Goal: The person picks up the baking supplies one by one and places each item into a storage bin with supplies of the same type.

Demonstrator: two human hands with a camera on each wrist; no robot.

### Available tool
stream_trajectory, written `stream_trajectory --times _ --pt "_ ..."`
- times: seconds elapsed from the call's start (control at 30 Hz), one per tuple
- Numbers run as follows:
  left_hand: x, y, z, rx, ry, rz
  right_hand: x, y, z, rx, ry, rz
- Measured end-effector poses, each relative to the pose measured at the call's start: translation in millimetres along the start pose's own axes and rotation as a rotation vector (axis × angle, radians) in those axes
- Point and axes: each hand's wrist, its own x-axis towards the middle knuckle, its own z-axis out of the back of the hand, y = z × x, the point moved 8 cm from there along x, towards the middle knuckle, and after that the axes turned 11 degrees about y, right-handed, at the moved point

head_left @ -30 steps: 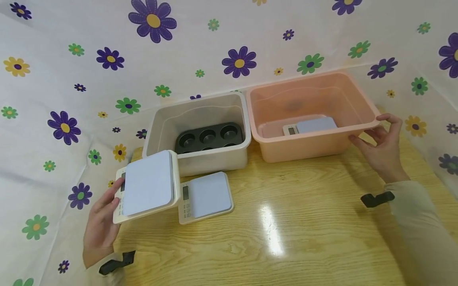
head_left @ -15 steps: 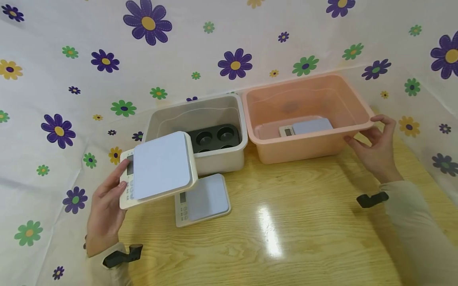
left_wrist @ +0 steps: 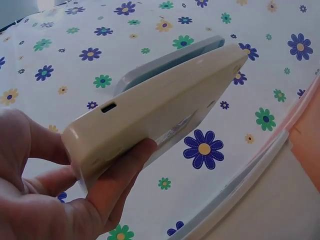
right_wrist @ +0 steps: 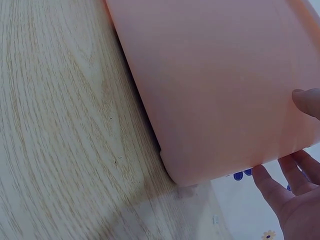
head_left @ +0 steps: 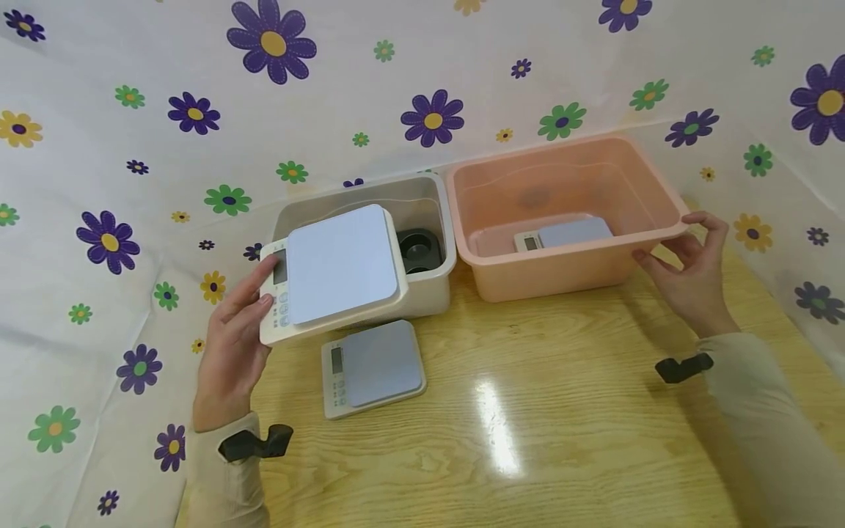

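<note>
My left hand [head_left: 232,345] grips a white kitchen scale [head_left: 339,268] by its display end, holding it tilted over the front of the grey bin [head_left: 432,290]. In the left wrist view the fingers [left_wrist: 117,180] support the underside of the scale [left_wrist: 165,100], which has a small port in its edge. A second kitchen scale [head_left: 379,367] lies on the table just below. My right hand [head_left: 700,279] holds the right front corner of the pink bin [head_left: 561,279], thumb on its front wall and fingers along its side. Inside that bin lies a third scale [head_left: 574,231].
A dark muffin tin [head_left: 421,249] sits in the grey bin, mostly covered by the held scale in the head view. Both bins stand side by side on a wooden table [head_left: 528,411] against a flower-patterned cloth [head_left: 370,73].
My left hand has carried its scale up and to the right, from beside the grey bin to over its front rim. The right hand keeps its place on the pink bin.
</note>
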Motion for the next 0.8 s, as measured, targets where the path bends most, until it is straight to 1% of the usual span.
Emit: stream_trajectory --times 0.2,0.37,0.47,0.53,0.63,0.8 --pt "19.7 7.2 -7.8 0.032 0.001 0.037 0 1 -1 -0.020 -0.013 -0.001" --pt "36.7 18.1 -17.0 0.053 -0.046 0.113 -1 0 -1 -0.016 -0.048 0.000" --pt "47.1 21.5 -22.1 0.068 -0.077 0.143 -2 -1 -1 -0.006 -0.056 0.003" --pt "54.0 21.2 -25.8 0.072 -0.089 0.143 -3 -2 -2 -0.005 -0.053 0.005" --pt "64.4 19.0 -32.7 0.056 -0.092 0.125 -3 -2 -2 -0.016 -0.051 0.004" --pt "83.9 16.5 -49.2 0.025 -0.071 0.112 -4 -3 -1 -0.041 -0.059 -0.002"
